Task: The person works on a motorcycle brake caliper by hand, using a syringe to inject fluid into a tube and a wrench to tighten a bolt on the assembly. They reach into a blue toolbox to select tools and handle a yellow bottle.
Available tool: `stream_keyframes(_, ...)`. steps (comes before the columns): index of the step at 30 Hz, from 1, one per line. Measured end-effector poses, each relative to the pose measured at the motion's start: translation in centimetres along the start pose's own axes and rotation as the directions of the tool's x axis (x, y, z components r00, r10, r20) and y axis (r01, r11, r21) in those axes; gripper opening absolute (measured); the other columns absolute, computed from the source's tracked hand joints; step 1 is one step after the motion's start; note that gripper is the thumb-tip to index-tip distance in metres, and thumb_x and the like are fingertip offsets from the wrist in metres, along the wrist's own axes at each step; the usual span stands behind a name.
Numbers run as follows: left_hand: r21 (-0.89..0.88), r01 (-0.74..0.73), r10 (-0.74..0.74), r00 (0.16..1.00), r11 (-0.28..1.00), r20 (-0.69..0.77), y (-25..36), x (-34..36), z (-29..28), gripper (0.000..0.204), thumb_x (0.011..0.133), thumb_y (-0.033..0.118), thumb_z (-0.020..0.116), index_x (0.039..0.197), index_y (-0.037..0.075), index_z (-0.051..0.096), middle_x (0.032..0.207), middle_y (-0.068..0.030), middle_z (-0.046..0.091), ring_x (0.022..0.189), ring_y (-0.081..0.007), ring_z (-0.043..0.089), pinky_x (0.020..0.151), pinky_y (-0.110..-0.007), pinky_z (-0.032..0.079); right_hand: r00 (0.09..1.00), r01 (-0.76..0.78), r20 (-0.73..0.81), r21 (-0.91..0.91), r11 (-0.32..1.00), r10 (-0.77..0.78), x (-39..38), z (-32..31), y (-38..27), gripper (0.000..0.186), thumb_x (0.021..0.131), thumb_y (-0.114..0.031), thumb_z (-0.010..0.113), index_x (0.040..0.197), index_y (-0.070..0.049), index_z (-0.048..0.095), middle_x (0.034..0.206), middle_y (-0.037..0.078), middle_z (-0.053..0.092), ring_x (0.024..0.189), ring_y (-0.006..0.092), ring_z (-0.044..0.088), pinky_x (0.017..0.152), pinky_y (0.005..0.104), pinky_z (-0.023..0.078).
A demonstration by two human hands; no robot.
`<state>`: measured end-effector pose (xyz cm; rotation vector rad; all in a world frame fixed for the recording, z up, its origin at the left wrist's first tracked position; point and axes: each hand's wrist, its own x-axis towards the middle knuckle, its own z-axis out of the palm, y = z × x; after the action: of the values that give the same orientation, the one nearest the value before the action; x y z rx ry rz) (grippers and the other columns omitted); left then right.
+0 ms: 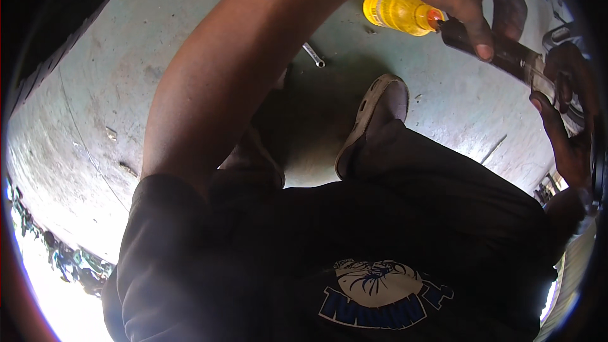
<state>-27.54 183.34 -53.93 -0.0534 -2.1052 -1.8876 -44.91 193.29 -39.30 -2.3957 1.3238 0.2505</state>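
At the upper right, my left hand [481, 9] reaches across with thumb and fingers closed on a dark cylindrical tube [513, 57]. My right hand [563, 142], at the far right, is closed around the tube's other end, by a paler metal fitting [541, 76]; part of what it grips is hidden against the dark rim of the picture. A yellow plastic bottle [396, 14] with an orange cap lies on its side just behind the tube's upper end, partly covered by it.
A silver spanner [314, 56] lies on the worn grey-green floor [95, 120] beside my left forearm. My shoe [380, 111] rests below it, toward the right. Small scraps lie at the left, with jumbled clutter [57, 247] along the bright lower-left edge. A dark ridged object [44, 57] borders the upper left.
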Motion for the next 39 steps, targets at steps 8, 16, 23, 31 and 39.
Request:
stream_keyframes(8,0.112,0.031,-0.032,0.999,0.993,0.006,0.5,-0.9,-0.3,0.032,0.071,0.012,0.082,0.097,-0.001,0.068,0.090,-0.0143,0.069,0.079,-0.0224,0.068,0.067,-0.033,0.053,1.000,0.004,0.010,-0.034,0.999,-0.004,0.6,0.1,-0.1,0.027,0.084,-0.031,0.073,0.093,-0.008,0.061,0.070,0.002,0.062,0.054,0.0125,0.058,0.045,0.0235,0.042)
stream_keyframes(16,0.174,-0.079,0.077,0.997,0.982,0.013,0.5,-1.4,-0.3,0.032,0.070,0.014,0.082,0.097,0.001,0.070,0.094,-0.0150,0.069,0.083,-0.0252,0.067,0.070,-0.035,0.052,1.000,0.013,-0.027,-0.070,0.997,-0.015,0.9,0.1,-0.4,0.029,0.083,-0.032,0.074,0.092,-0.008,0.061,0.069,0.002,0.061,0.054,0.0134,0.058,0.045,0.0246,0.042)
stream_keyframes(23,0.180,0.165,-0.160,0.986,0.970,-0.041,3.3,-2.5,-0.6,0.034,0.072,0.015,0.082,0.100,0.000,0.070,0.095,-0.0154,0.070,0.088,-0.0272,0.066,0.074,-0.037,0.052,0.999,0.008,-0.044,-0.100,0.995,-0.013,0.7,0.2,-0.4,0.030,0.083,-0.033,0.075,0.091,-0.008,0.060,0.069,0.002,0.061,0.053,0.0142,0.058,0.045,0.0255,0.042)
stream_keyframes(31,0.203,0.030,-0.029,1.000,0.979,-0.007,2.2,-2.4,-0.9,0.036,0.073,0.016,0.081,0.103,0.001,0.070,0.100,-0.0153,0.070,0.091,-0.0273,0.066,0.077,-0.037,0.051,0.998,0.006,-0.053,-0.121,0.993,-0.012,0.8,0.1,-0.4,0.032,0.082,-0.034,0.076,0.090,-0.008,0.060,0.068,0.003,0.060,0.053,0.0152,0.058,0.046,0.0267,0.042)
stream_keyframes(39,0.199,0.031,-0.034,0.999,0.980,0.015,2.9,-2.6,-0.8,0.037,0.072,0.016,0.081,0.103,0.001,0.069,0.099,-0.0150,0.070,0.091,-0.0265,0.066,0.078,-0.037,0.051,0.998,0.010,-0.061,-0.133,0.991,-0.018,0.9,0.1,-0.4,0.033,0.081,-0.035,0.078,0.089,-0.008,0.059,0.067,0.003,0.059,0.052,0.0161,0.058,0.046,0.0278,0.042)
